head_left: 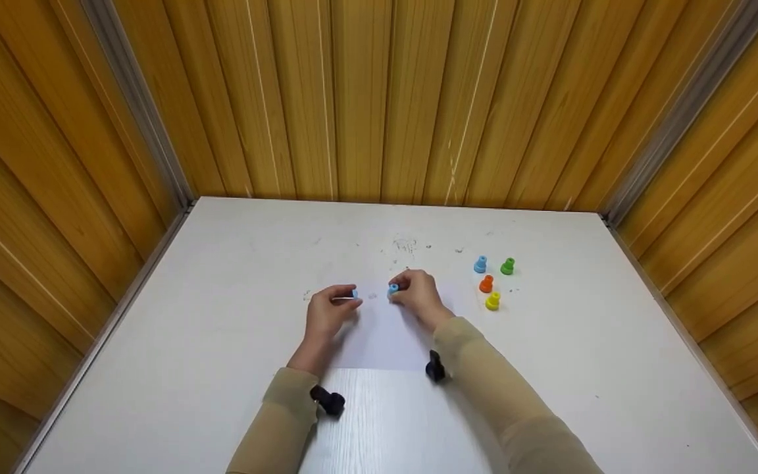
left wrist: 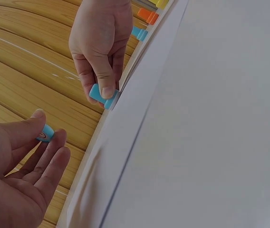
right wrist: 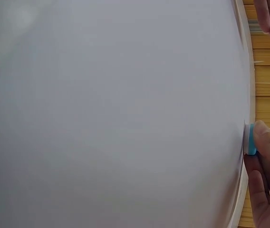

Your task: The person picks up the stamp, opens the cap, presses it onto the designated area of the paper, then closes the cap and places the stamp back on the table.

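My right hand [head_left: 420,297] pinches a light-blue stamp [head_left: 393,289] between thumb and fingers, over the upper part of a white sheet of paper [head_left: 382,342]. In the right wrist view the pale base of the stamp [right wrist: 249,138] seems to rest on the paper. To the left, my left hand [head_left: 326,316] holds a small light-blue cap [left wrist: 45,133] between its thumb and fingertips, raised off the sheet. A reddish mark shows on the cap's face in the left wrist view. The stamp's underside is hidden.
Right of the paper stand a second light-blue stamp [head_left: 480,264], a green stamp [head_left: 508,266], an orange stamp [head_left: 486,284] and a yellow stamp [head_left: 493,301]. Dark smudges [head_left: 404,245] mark the white table [head_left: 221,263] beyond the sheet. Wood-patterned walls [head_left: 359,99] enclose its back and sides.
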